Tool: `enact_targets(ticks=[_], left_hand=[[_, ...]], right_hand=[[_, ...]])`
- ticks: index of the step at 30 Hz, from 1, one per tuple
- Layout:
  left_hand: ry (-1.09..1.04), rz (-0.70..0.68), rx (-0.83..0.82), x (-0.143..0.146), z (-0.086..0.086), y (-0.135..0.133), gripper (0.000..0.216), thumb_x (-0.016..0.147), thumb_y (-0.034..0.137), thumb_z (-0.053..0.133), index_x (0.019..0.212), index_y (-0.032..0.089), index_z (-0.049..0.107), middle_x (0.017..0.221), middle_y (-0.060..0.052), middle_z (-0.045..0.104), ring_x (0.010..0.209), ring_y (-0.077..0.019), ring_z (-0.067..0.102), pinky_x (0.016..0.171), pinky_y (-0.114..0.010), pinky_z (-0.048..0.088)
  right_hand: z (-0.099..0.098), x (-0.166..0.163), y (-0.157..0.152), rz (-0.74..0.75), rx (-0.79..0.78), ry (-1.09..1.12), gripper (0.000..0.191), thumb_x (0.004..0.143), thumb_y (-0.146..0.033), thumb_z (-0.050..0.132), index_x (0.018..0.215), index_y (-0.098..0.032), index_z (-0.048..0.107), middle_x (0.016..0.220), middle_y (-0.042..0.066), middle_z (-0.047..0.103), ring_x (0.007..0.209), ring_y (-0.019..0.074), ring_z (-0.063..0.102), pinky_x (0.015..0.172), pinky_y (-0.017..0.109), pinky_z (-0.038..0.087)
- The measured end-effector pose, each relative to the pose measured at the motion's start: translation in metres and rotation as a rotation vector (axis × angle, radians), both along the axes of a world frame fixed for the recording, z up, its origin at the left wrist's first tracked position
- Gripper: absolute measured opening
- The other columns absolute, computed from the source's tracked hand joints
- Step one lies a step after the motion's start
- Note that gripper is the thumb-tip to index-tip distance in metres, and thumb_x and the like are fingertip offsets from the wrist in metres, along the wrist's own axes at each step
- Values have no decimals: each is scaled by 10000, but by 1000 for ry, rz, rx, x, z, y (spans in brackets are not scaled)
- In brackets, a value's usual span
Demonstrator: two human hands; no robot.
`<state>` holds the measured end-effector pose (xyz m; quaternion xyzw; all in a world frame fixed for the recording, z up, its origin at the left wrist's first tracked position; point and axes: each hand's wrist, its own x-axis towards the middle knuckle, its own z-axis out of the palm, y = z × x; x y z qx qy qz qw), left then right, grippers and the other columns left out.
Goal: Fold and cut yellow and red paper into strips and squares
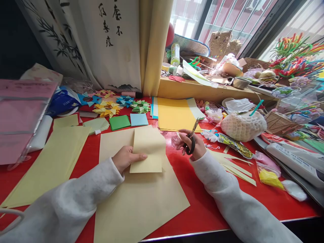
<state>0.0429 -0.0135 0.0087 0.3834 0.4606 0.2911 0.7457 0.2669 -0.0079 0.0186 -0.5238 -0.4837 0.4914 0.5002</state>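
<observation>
My left hand (125, 157) pinches the left edge of a small pale yellow paper piece (148, 151), holding it just above a large pale yellow sheet (141, 199) that lies on the red table (199, 199). To the right, my right hand (191, 145) is closed through the handles of black scissors (192, 135). The blades point up and away, and they are not touching the paper piece.
Cut pale strips (236, 167) lie right of my right hand. An orange-yellow paper stack (176, 114), green (119, 122) and blue (139, 119) squares and folded paper stars (107, 108) sit further back. A netted white object (243, 126) and clutter fill the right side.
</observation>
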Motion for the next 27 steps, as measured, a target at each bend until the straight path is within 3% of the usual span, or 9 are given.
enact_targets(ticks=[3,7,11,16,27], left_hand=[[11,66,20,-4,0,5,268,518,199,683,761,107,618,743,-88,660,685,-226,608,596,-313,483],[4,106,14,-6,-1,6,319,506,199,688,797,95,608,804,-109,653,739,-244,602,617,-320,483],[-18,158,12,-8,-1,8,353,510,217,687,827,90,598,825,-125,647,787,-266,590,635,-337,484],[-13,193,44,-10,0,11,321,550,211,666,840,100,583,818,-112,650,800,-254,588,629,-317,485],[-19,230,92,-2,6,0,312,551,242,668,819,102,591,762,-85,660,708,-228,604,585,-297,484]], right_hand=[[9,-2,-6,220,-171,-48,479,664,-465,498,1001,-125,456,501,2,546,422,134,545,260,173,343],[13,-12,-19,491,-332,-130,436,648,-483,501,832,-92,557,457,-11,513,357,103,516,263,166,337],[9,-19,-25,653,-470,-169,441,666,-518,454,734,-97,563,432,-10,515,317,91,493,257,163,324],[10,-21,-27,733,-580,-169,463,662,-530,446,724,-87,561,424,-3,522,306,97,491,256,169,326],[6,-25,-31,703,-517,-166,506,677,-550,418,783,-74,553,463,9,530,346,96,510,280,164,334]])
